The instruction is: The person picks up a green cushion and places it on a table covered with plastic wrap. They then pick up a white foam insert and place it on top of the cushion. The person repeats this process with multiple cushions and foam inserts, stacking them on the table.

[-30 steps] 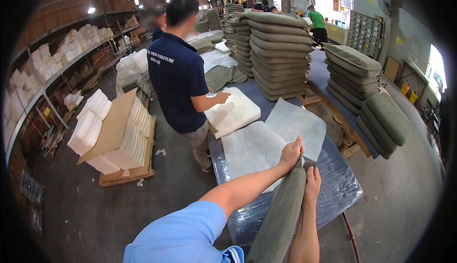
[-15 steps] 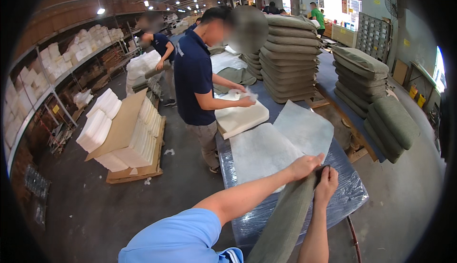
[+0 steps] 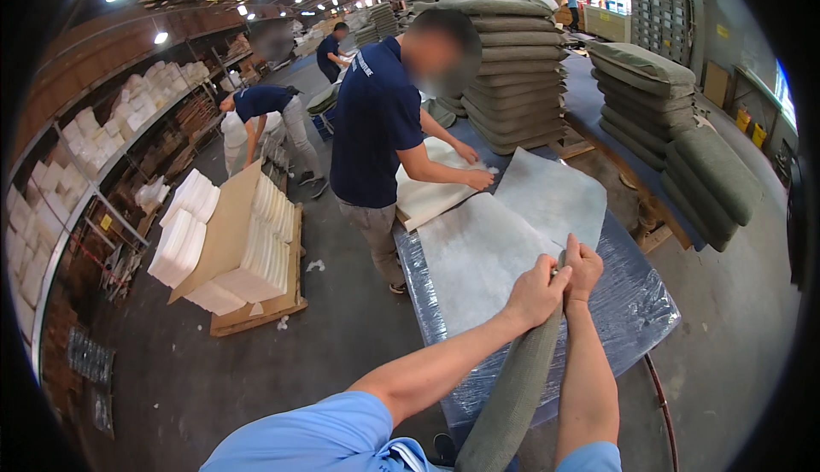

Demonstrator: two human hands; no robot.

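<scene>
Over the blue plastic-wrapped table (image 3: 634, 310): your long grey-green fabric piece (image 3: 519, 382), slanting toward you
Left hand (image 3: 534, 293): fingers curled tight — gripping the fabric's upper end
Right hand (image 3: 582, 275): closed there too

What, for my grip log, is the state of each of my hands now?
Left hand: closed, holding the grey-green fabric piece.
Right hand: closed, holding the same piece.

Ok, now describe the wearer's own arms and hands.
The left sleeve and right sleeve are short and light blue. The left hand and right hand are ungloved, and both wrists appear free of any watch or band.
</scene>
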